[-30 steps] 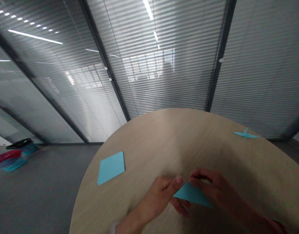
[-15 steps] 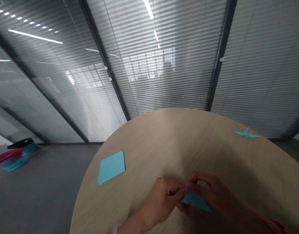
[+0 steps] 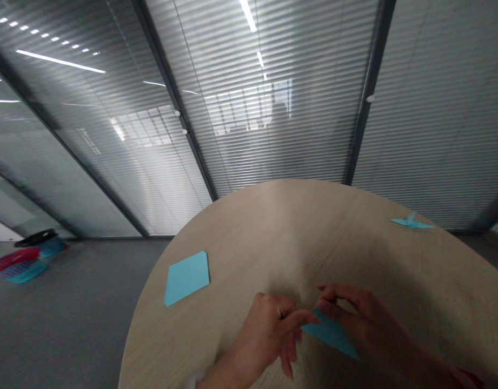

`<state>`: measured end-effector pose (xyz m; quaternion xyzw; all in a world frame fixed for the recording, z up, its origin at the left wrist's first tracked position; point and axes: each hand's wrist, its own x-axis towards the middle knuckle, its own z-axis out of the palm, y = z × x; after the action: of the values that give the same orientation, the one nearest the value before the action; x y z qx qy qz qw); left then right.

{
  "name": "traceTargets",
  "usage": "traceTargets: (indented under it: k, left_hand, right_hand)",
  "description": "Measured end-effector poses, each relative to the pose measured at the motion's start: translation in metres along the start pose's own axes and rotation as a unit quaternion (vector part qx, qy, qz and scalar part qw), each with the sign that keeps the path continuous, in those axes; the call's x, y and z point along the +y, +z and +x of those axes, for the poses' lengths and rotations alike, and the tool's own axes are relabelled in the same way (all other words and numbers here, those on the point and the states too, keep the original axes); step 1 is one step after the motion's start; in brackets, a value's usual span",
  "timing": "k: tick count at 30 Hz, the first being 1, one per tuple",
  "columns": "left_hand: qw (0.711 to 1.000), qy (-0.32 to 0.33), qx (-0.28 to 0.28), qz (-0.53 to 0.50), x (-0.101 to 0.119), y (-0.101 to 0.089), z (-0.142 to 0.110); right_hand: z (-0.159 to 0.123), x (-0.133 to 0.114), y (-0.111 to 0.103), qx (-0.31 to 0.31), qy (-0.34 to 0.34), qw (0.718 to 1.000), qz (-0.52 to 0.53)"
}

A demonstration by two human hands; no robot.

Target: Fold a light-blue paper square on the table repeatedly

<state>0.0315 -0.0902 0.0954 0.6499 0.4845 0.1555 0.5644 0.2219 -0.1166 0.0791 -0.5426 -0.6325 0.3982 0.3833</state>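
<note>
A piece of blue folded paper [image 3: 333,336], roughly triangular, is held between my two hands above the near part of the table. My left hand [image 3: 269,332] grips its left corner, the thumb lying over the paper and the lower fingers hanging loose below. At the upper edge, the bent fingers of my right hand [image 3: 356,313] pinch the paper with the thumb. The right hand hides part of the paper's right side.
On the left of the round wooden table [image 3: 273,232] lies a stack of blue square paper [image 3: 187,278]. A folded blue paper crane [image 3: 412,222] rests near the far right edge. Red-and-blue baskets [image 3: 19,266] stand on the floor at left. Glass panels with blinds [image 3: 281,151] rise behind.
My left hand's lower fingers have loosened and spread downward. The hands have drawn slightly apart, so more of the folded paper shows. The stack and the crane have stayed in place.
</note>
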Motion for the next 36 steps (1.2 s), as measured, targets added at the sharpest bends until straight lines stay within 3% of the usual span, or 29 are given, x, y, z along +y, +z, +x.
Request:
traceTargets:
  k: [5, 12, 21, 23, 25, 27, 31, 36]
  left_hand:
    - [1.0, 0.0, 0.029, -0.003, 0.001, 0.0, 0.002]
    - [0.993, 0.109, 0.016, 0.033, 0.005, -0.007, 0.003]
    - [0.99, 0.052, 0.084, 0.103, -0.003, -0.004, 0.004]
    - [0.983, 0.065, 0.116, 0.128, -0.004, -0.005, 0.004]
    - [0.962, 0.122, 0.16, 0.184, -0.005, -0.007, 0.002]
    - [0.921, 0.211, 0.2, 0.261, -0.005, -0.009, 0.0]
    - [0.83, 0.374, 0.195, 0.365, -0.007, -0.009, -0.001]
    - [0.808, 0.404, 0.159, 0.398, -0.01, -0.004, 0.003]
  right_hand:
    - [0.0, -0.001, -0.001, 0.007, 0.013, 1.0, 0.02]
    - [0.005, 0.006, -0.01, 0.054, 0.021, 0.998, 0.031]
    - [0.01, 0.011, -0.01, 0.047, 0.043, 0.996, 0.069]
    - [0.011, 0.012, -0.012, 0.055, 0.056, 0.993, 0.089]
    - [0.012, 0.015, -0.011, 0.052, 0.07, 0.99, 0.107]
    - [0.013, 0.017, -0.009, 0.043, 0.074, 0.989, 0.121]
    - [0.014, 0.024, -0.004, 0.013, 0.07, 0.988, 0.139]
    - [0.015, 0.034, -0.003, -0.02, 0.059, 0.985, 0.162]
